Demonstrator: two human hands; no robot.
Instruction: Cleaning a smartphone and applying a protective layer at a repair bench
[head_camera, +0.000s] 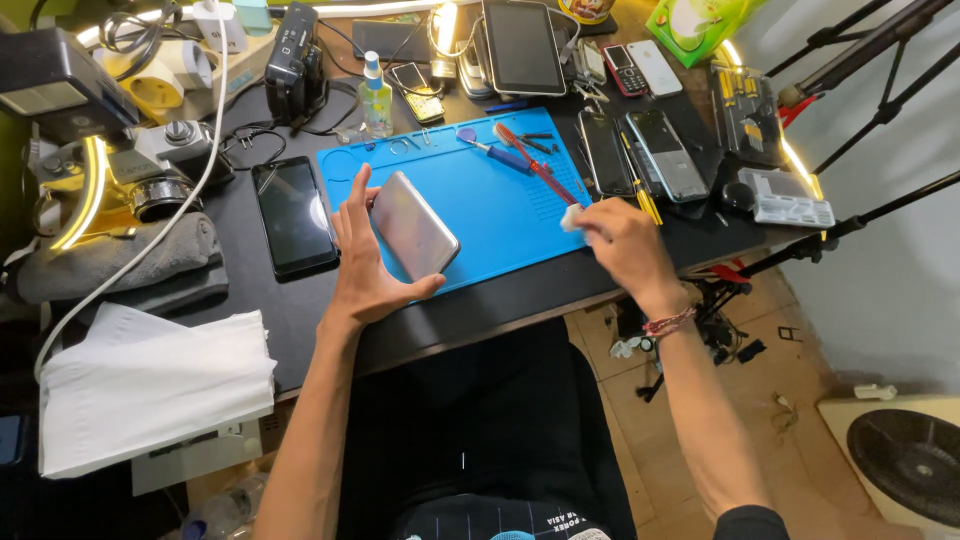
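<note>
The left hand holds a silver phone back-side up, tilted just above the near left part of the blue repair mat; its fingers are spread along the phone's left edge and the thumb hooks under the near corner, so the grip is an open cradle, not a clamp. The right hand hovers off the mat's near right corner, its fingertips pressed together and pinching a small white wad — cotton or tissue, too small to tell which. Left of the mat lies 1 black phone screen up; beyond the mat's far left corner stands a small spray bottle; a red-handled tool lies across the mat's far right part, and 2 more dark phones rest just right of the mat. The work looks like wiping the silver back, and doing it well probably means keeping the phone braced by its edges, bringing the wad over in light strokes along its length, and keeping bare fingertips off the wiped face — the cradle grip already suits that.
</note>
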